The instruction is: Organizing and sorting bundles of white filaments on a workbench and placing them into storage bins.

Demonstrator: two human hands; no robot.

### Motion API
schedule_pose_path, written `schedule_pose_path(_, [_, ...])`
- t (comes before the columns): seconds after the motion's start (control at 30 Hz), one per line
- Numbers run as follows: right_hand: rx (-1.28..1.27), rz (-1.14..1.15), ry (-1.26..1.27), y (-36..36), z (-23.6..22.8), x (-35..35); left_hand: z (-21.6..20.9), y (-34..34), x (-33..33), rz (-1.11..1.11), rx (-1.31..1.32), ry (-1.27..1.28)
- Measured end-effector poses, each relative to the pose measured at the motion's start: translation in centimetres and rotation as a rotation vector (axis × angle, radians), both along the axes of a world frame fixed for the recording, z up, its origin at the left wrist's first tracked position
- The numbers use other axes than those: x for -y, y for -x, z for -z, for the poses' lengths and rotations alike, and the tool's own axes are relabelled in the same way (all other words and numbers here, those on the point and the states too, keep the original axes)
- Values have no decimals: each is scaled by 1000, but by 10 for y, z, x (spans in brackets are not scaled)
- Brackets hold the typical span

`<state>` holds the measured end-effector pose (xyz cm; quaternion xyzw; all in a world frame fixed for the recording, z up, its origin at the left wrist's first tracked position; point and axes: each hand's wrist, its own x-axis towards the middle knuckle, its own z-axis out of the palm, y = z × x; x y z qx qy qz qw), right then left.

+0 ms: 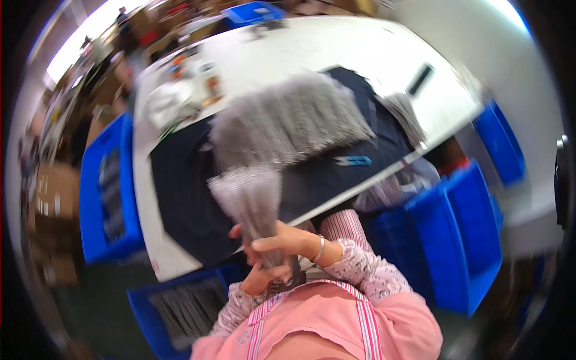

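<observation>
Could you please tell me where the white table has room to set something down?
The white table is bare beyond the grey strand heap, between the blue tray and black bar; the dark sheet is bare left of the heap. The sheet's middle is crowded with the heap and blue snips.

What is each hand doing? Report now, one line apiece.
Left hand: closed around the lower end of a bundle of thin grey strands.
Right hand: closed around the same bundle, higher up.
</observation>
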<state>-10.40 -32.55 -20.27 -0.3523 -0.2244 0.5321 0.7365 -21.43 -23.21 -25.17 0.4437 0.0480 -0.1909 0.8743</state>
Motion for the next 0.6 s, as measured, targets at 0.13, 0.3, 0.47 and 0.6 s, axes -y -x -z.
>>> schedule_pose_path(0.13, [224, 397, 30, -9, 17, 37, -20, -13, -20, -291, 59, -494])
schedule_pose_path(0.3, [29, 777, 265, -15, 42, 90, -13, -46, -113, -841, 40, -991])
schedule_pose_path(0.47, [-38, 871, 356, -7, 58, 111, 15, -52, -204, -869, -223, -2160])
schedule_pose_path(0.6, [5, 826, 340, -7, 64, 106, 41, -56, -209, -616, -612, -2288])
